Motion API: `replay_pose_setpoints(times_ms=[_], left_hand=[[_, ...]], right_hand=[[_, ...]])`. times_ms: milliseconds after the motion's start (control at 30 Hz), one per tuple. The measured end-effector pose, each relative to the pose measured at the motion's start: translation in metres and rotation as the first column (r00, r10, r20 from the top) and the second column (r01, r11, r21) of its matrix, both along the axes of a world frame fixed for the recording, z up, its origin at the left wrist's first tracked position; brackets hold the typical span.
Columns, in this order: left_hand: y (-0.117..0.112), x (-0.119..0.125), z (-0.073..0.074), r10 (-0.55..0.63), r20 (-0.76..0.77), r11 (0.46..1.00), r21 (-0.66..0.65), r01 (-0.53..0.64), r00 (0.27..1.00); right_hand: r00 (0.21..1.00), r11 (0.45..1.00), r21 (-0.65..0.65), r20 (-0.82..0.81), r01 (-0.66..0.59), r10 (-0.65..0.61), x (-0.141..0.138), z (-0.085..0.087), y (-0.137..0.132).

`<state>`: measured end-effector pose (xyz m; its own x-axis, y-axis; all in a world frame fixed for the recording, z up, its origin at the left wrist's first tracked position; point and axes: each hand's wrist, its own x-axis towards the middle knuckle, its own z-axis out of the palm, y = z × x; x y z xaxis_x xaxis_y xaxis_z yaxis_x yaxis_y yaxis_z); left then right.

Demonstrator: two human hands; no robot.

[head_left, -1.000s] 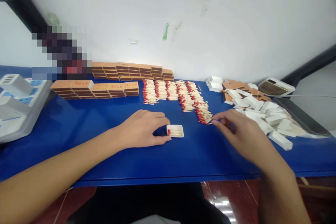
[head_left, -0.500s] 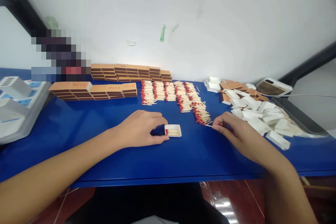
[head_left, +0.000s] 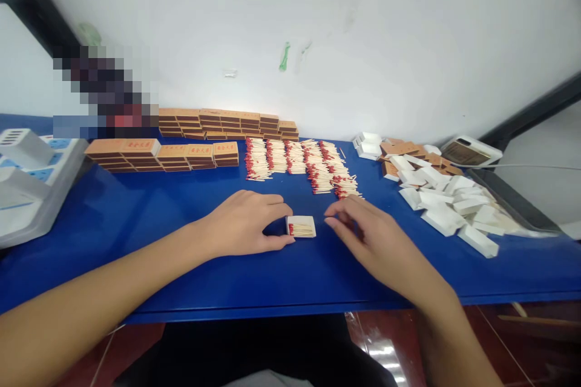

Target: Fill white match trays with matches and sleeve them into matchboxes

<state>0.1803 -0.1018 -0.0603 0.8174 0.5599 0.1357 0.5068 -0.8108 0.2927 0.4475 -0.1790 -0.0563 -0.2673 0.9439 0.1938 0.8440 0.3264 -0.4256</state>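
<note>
A small white matchbox tray with red-tipped matches in it lies on the blue table. My left hand grips the tray's left end between thumb and forefinger. My right hand hovers just right of the tray, its fingers drawn together in a pinch; what they hold is hidden. Behind my right hand lie rows of loose red-tipped matches.
Stacks of orange matchboxes line the back left, with another row against the wall. A heap of white empty trays and orange sleeves lies at the right. A grey power strip sits far left.
My right hand pinched at the near end of the match pile, then moved left to beside the tray. The left hand stayed on the tray.
</note>
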Motion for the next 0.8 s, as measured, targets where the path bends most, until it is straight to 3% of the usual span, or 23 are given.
replay_pose_setpoints(times_ms=[167,300,600,800], left_hand=[[0.0,0.001,0.001,-0.01,-0.015,1.0,-0.011,0.01,1.0],[0.002,0.002,0.002,0.003,0.002,0.999,-0.053,-0.003,1.0],[0.004,0.003,0.003,0.027,0.011,0.995,-0.094,-0.026,1.0],[0.004,0.004,0.002,0.032,0.006,0.996,-0.087,-0.031,0.999]], right_hand=[[0.983,0.979,0.09,0.014,0.182,-0.184,0.076,-0.014,0.002],[0.989,0.989,0.0,-0.019,0.15,-0.15,0.112,-0.024,0.011],[1.0,0.982,-0.186,-0.001,0.026,-0.026,0.098,-0.012,0.019],[1.0,0.985,-0.173,-0.014,0.011,-0.014,0.084,-0.008,0.013]])
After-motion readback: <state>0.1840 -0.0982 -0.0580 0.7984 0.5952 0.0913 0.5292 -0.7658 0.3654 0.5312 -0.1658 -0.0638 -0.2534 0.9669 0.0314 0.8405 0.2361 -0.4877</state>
